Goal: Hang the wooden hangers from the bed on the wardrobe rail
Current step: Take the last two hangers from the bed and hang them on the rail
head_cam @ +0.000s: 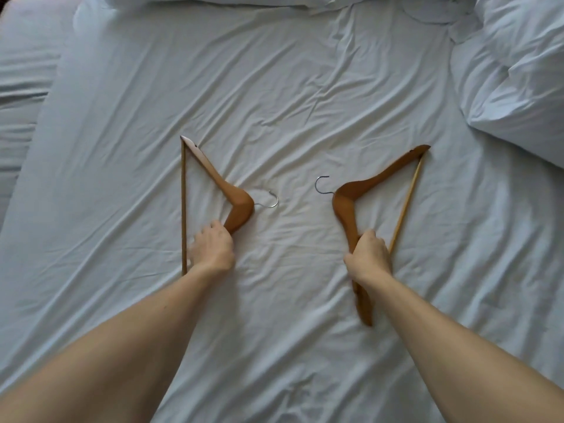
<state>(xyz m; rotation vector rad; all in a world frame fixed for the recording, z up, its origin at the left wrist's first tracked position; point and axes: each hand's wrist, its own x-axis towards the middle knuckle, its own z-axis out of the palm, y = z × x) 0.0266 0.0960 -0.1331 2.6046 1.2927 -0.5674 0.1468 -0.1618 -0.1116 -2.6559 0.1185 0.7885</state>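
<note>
Two brown wooden hangers lie on the white bed sheet (274, 87). The left hanger (213, 175) has its metal hook pointing right, and my left hand (212, 247) is closed around its near arm. The right hanger (378, 178) has its hook pointing left, and my right hand (367, 254) grips its near arm, whose end sticks out below my wrist. The two hooks face each other across a gap of sheet. No wardrobe rail is in view.
A crumpled white duvet or pillow (518, 71) is heaped at the right. Pillows (213, 0) lie along the far edge of the bed. The mattress edge (24, 87) runs down the left side.
</note>
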